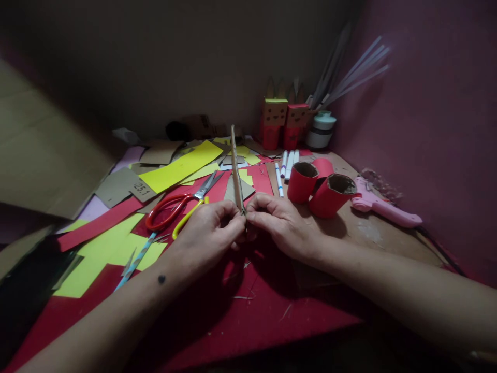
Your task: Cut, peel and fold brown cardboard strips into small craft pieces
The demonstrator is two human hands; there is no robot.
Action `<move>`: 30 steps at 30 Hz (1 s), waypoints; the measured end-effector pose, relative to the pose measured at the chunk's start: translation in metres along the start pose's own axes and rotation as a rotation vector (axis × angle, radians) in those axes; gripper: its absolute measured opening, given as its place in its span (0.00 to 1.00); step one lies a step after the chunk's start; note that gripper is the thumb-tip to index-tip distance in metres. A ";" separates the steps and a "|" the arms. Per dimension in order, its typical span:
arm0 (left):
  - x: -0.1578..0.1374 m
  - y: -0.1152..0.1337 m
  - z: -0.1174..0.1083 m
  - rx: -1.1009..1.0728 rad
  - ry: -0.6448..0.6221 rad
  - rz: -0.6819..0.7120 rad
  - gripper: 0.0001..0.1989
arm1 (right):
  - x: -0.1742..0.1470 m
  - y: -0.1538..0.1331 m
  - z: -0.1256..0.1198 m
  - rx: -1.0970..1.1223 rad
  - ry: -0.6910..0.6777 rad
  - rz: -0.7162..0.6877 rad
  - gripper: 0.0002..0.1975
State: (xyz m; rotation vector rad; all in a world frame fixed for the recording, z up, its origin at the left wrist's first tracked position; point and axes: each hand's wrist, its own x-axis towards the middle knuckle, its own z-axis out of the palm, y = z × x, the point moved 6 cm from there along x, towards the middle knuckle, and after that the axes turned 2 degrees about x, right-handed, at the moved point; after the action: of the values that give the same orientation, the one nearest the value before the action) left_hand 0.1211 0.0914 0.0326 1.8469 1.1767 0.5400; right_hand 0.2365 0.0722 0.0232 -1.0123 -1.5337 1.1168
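Upright between my hands stands a thin cardboard strip point(236, 168), seen nearly edge-on. My left hand point(212, 225) pinches its near lower end from the left, fingers closed. From the other side my right hand point(281, 223) pinches the same end, its thumb and index finger pressed together. Just left of my left hand lie scissors point(167, 211) with red handles, blades pointing away. Beyond my right hand are red paper-covered cardboard tubes point(302, 182), with another red tube point(332, 198) tilted beside them. The strip's lowest part is hidden by my fingers.
Yellow paper point(182, 165) and cardboard scraps point(114, 187) cover the left. A blue patterned stick point(135, 261) lies near my left forearm. Markers point(289, 165), a pink glue gun point(384, 207), a lidded jar point(321, 129) and red figures with drawn faces point(274, 124) are on the right.
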 end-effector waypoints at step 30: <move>0.005 0.002 -0.007 -0.139 -0.134 0.015 0.04 | 0.000 -0.011 0.000 -0.300 0.031 -0.109 0.08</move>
State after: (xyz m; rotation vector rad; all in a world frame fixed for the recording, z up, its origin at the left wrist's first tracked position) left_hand 0.1195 0.0988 0.0374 1.7466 1.0122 0.4864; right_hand 0.2356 0.0690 0.0338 -1.1236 -1.7435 0.8067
